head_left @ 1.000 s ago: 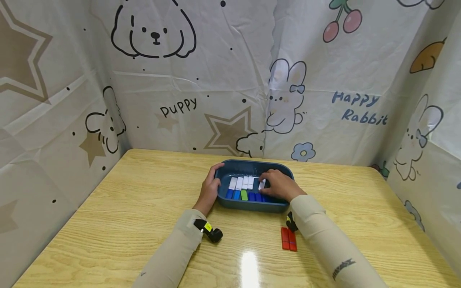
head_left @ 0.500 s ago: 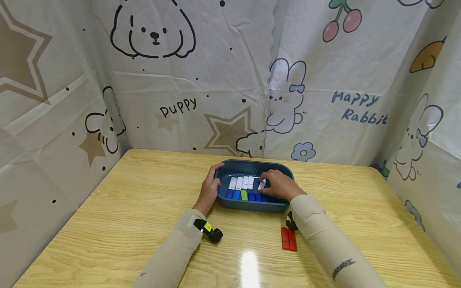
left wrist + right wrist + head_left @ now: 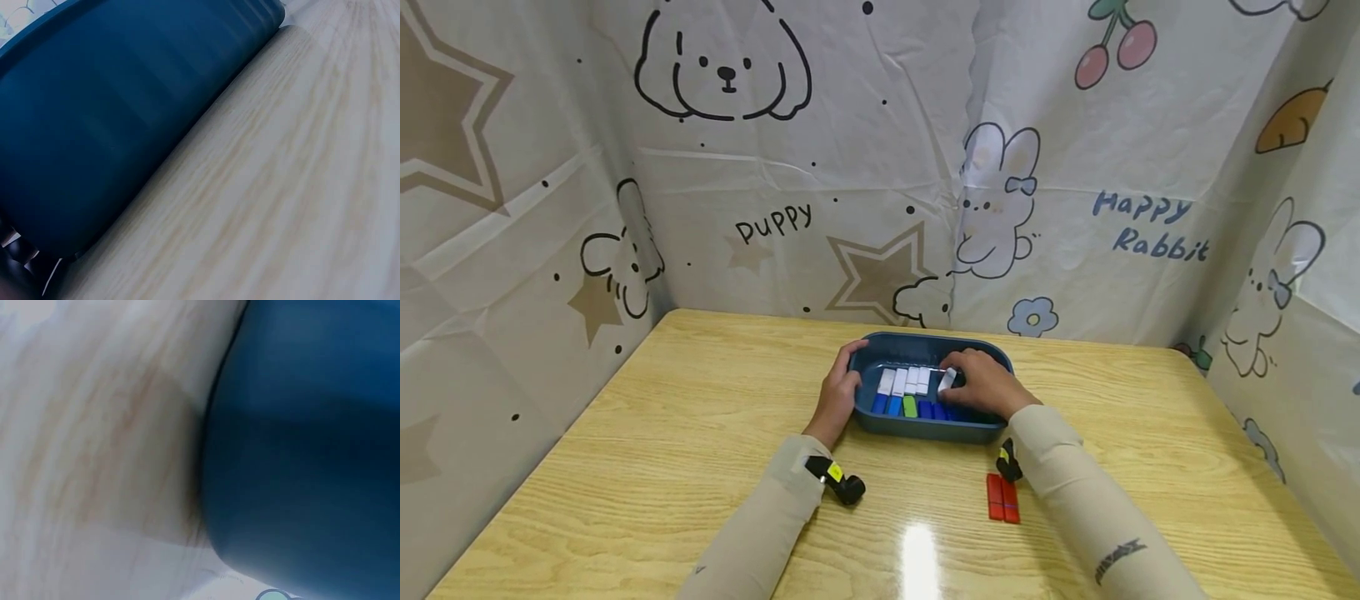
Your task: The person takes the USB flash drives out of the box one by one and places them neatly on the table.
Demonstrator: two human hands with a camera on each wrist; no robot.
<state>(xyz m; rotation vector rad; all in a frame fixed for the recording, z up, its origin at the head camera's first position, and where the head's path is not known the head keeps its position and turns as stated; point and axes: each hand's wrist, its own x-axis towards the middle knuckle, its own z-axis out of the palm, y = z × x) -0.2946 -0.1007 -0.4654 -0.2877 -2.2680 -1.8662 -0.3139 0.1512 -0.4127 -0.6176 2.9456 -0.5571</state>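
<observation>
A dark blue bin [image 3: 895, 427] stands on the table in the head view. My left hand [image 3: 835, 392] grips its left end at the rim. Inside the bin, my right hand [image 3: 983, 382] pinches a small white block [image 3: 947, 381], which is tilted. A row of white blocks [image 3: 899, 382] lies to the left of it. In front of that row lie blue blocks [image 3: 878, 404] and one green block [image 3: 910, 407]; the right hand partly hides the row's right end. Both wrist views show mainly the bin's outer wall [image 3: 112, 119] and the tabletop, with the held block out of sight.
Two red blocks [image 3: 1003, 498] lie side by side on the wooden table [image 3: 685, 433], in front of the bin near my right forearm. A printed cloth [image 3: 805, 167] hangs behind and on both sides of the table.
The white block in my right fingers has tilted a little more, and its top leans to the right. The left hand keeps its place on the bin.
</observation>
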